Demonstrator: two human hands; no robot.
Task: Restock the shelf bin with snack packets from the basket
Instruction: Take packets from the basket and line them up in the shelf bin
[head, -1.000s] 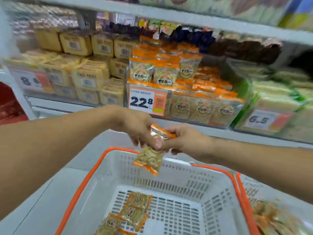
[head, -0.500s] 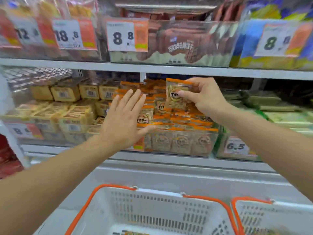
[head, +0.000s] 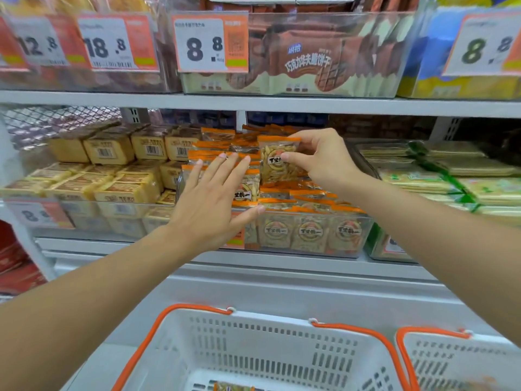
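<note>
Pinching clear orange-edged snack packet (head: pixel 277 162) above clear plastic shelf bin (head: pixel 307 235), right hand (head: pixel 324 159) fingers clenched on it; left hand (head: pixel 214 204) fingers straight, flat against stacked packets.

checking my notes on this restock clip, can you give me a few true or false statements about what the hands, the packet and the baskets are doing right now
1. The right hand pinches a snack packet over the clear bin. True.
2. The left hand grips a packet. False: its fingers are straight and spread, held flat against the orange-topped packets at the bin's left end.
3. The held packet stands upright with its label facing the camera. True.
4. The white basket has blue handles. False: its handles are orange.
5. The price tag on the shelf above the bin reads 8.8. True.
6. Only one basket is in view. False: a second basket sits to the right of the first.
</note>
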